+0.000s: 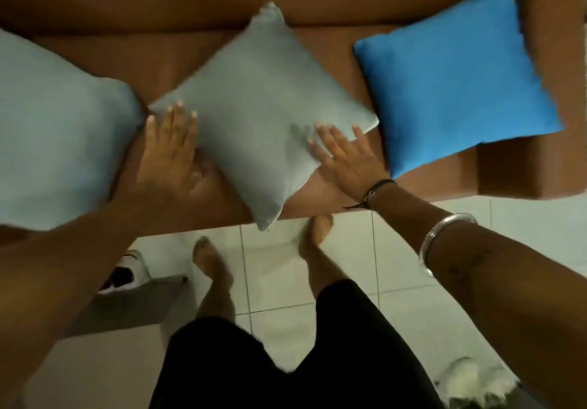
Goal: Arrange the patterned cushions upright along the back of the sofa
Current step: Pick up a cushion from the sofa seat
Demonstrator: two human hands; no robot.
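Observation:
A pale grey-blue cushion (263, 103) lies diamond-wise on the seat of the brown sofa (158, 1), one corner reaching the backrest and one hanging over the front edge. My left hand (171, 144) rests flat at its left edge, fingers spread. My right hand (346, 157) lies flat on its lower right edge, fingers apart. A second pale cushion (60, 141) lies at the left, partly under my left arm. A bright blue cushion (457, 81) lies flat at the right, against the sofa arm. No pattern shows on any of them.
White floor tiles (343, 265) run below the sofa's front edge, where my bare feet (209, 262) stand. A grey low block with a white shoe (133, 268) sits at the lower left. A fluffy white slipper (476, 383) lies at the lower right.

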